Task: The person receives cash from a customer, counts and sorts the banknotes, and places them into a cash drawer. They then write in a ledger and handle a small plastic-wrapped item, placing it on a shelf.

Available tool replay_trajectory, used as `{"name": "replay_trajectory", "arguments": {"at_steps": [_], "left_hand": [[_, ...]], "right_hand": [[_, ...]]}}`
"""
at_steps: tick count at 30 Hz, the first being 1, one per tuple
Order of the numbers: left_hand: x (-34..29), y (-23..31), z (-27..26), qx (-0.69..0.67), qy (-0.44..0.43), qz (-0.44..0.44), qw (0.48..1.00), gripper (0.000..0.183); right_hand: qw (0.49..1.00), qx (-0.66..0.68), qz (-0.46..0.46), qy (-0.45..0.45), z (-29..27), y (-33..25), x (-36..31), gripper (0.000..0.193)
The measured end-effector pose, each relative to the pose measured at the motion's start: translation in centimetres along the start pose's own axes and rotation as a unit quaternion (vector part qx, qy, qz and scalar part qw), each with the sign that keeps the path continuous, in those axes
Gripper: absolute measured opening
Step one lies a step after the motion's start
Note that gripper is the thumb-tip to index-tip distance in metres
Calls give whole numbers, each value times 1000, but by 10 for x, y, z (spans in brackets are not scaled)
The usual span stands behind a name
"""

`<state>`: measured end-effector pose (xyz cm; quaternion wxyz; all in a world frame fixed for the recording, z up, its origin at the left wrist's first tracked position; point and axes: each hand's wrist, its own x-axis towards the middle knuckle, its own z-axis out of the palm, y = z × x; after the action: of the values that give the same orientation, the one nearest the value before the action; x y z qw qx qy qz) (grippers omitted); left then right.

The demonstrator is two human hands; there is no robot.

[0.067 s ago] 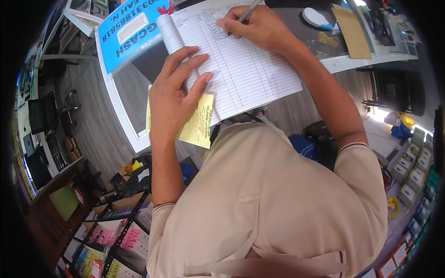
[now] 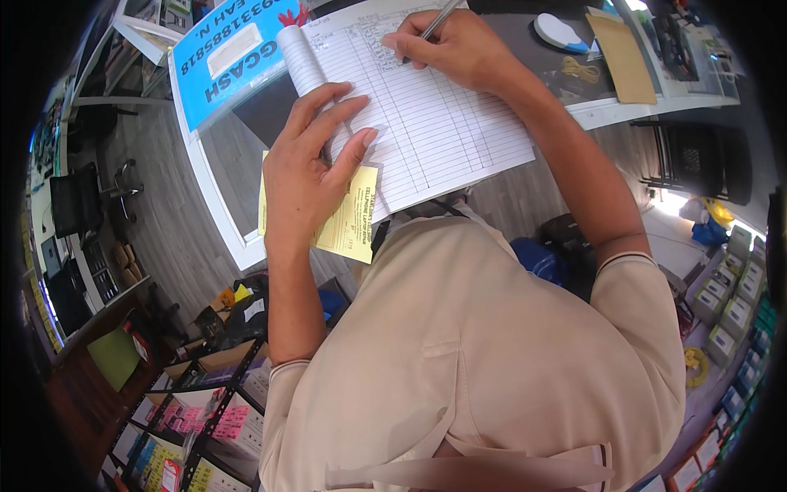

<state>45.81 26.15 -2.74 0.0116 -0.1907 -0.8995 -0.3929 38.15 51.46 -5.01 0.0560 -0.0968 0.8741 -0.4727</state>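
A ruled notebook [image 2: 426, 131] with columns and handwriting near its top lies open on the desk, its near edge reaching over toward my body. My right hand [image 2: 463, 51] grips a pen [image 2: 441, 18], whose tip is at the written lines. Spread over the notebook's left side is my left hand [image 2: 316, 156], fingertips resting on the page beside the rolled-back sheets [image 2: 302, 61]. A yellow printed slip [image 2: 352, 217] sits under that hand and sticks out toward me; part of it is hidden by the hand and wrist.
A blue printed sign [image 2: 234, 61] lies on the desk's left, with a red thing [image 2: 293, 16] by the notebook. To the right are a white-and-blue oval device [image 2: 561, 33], a coiled cord [image 2: 580, 70] and a brown envelope [image 2: 621, 57]. Office chairs [image 2: 75, 201] stand at left.
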Motion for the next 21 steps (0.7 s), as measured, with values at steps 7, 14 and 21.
{"name": "replay_trajectory", "arguments": {"at_steps": [7, 14, 21], "left_hand": [[1, -1, 0, 4, 1, 4, 1000, 33], [5, -2, 1, 14, 6, 13, 1000, 34], [5, -2, 2, 2, 9, 7, 1000, 34]], "right_hand": [[999, 29, 4, -17, -1, 4, 3, 34], [998, 54, 9, -1, -5, 4, 8, 35], [997, 82, -2, 2, -8, 1, -1, 37]]}}
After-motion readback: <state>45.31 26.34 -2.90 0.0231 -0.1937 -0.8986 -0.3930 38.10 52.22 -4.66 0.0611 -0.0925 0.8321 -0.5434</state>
